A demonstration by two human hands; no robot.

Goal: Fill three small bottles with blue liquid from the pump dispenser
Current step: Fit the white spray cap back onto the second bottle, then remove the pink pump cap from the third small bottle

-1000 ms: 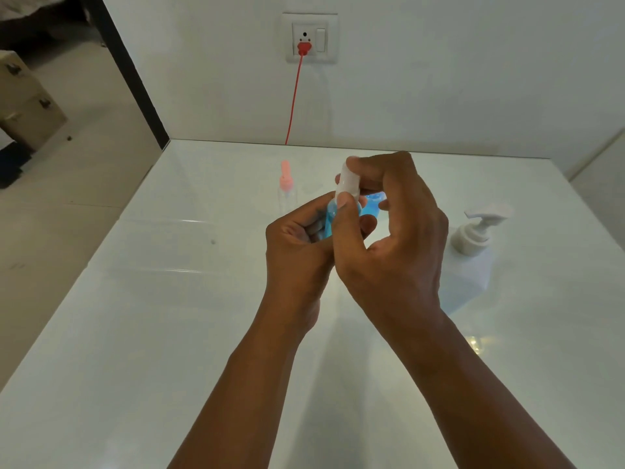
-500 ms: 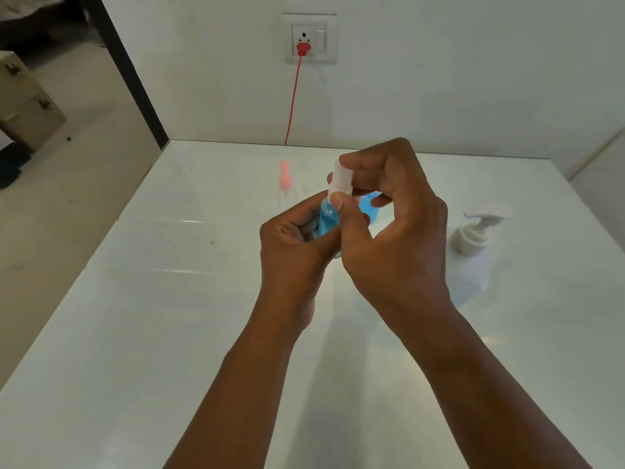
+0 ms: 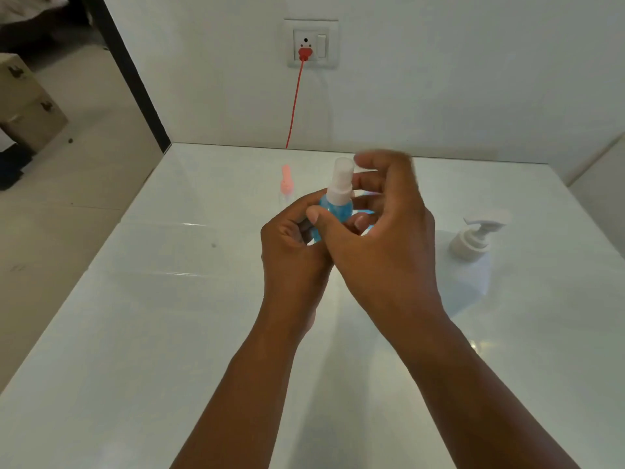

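Note:
A small bottle full of blue liquid [image 3: 336, 208], topped by a white spray cap [image 3: 341, 181], stands upright in my left hand [image 3: 292, 245], whose fingers curl round its body. My right hand [image 3: 382, 225] hovers beside the cap with its fingers loosely spread and blurred; its thumb lies against the bottle's front. Behind my right hand another patch of blue [image 3: 367, 211] shows, mostly hidden. A clear small bottle with a pink cap [image 3: 286, 186] stands on the table behind my left hand. The white pump dispenser [image 3: 471, 262] stands to the right.
The white glossy table [image 3: 152, 333] meets a white wall at the back. A red cable [image 3: 295, 103] runs from a wall socket [image 3: 310, 44] down behind the table. The table's left edge drops to the floor, where cardboard boxes [image 3: 23, 99] stand far left.
My right hand has let go of the white cap and opened, its fingers moving off to the right. The bottle has come more upright in my left hand.

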